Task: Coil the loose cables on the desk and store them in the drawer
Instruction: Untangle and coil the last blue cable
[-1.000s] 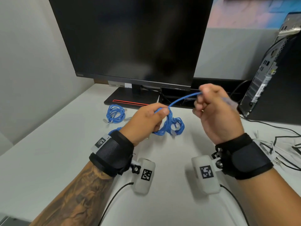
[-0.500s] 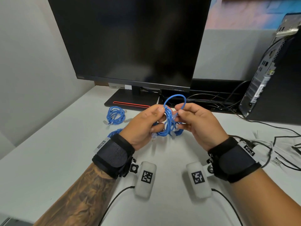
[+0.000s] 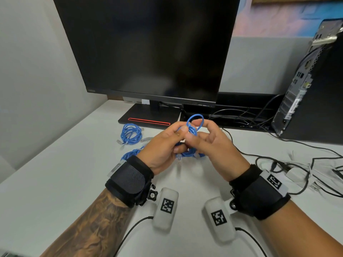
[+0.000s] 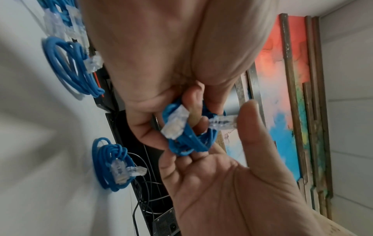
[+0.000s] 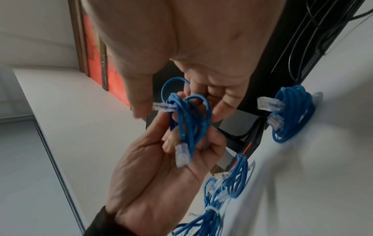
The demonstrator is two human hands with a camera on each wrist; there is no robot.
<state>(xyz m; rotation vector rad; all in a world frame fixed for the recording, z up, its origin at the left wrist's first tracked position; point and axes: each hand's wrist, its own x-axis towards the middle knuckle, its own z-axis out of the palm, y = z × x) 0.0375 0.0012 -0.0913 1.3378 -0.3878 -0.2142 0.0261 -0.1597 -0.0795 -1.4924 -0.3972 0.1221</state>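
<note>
Both hands meet above the middle of the white worktop (image 3: 55, 182), in front of the dark monitor (image 3: 148, 47). The left hand (image 3: 163, 147) has its fingers curled round a small bundle of blue cable (image 3: 192, 129), thumb pressed on top. The right hand (image 3: 209, 143) pinches the same bundle from the right, and one blue loop stands up above the fingertips.

The head view hides the palm sides. The left wrist view shows a clear plug (image 4: 175, 123) lying across the left fingers and a second plug (image 4: 223, 123) sticking out toward the right thumb. The right wrist view shows the strands wound several times, one plug hanging down against the left palm and the other plug (image 5: 162, 107) caught between the right thumb and the left fingertip.

On the worktop, a finished blue coil (image 3: 130, 134) lies to the left, near the monitor base. Another blue bundle (image 3: 132, 153) lies just behind the left wrist; the right wrist view shows it bound with a pale tie (image 5: 210, 210). Black and white leads (image 3: 297, 173) sprawl on the right, beside a computer tower (image 3: 311, 86). No container is in view.
</note>
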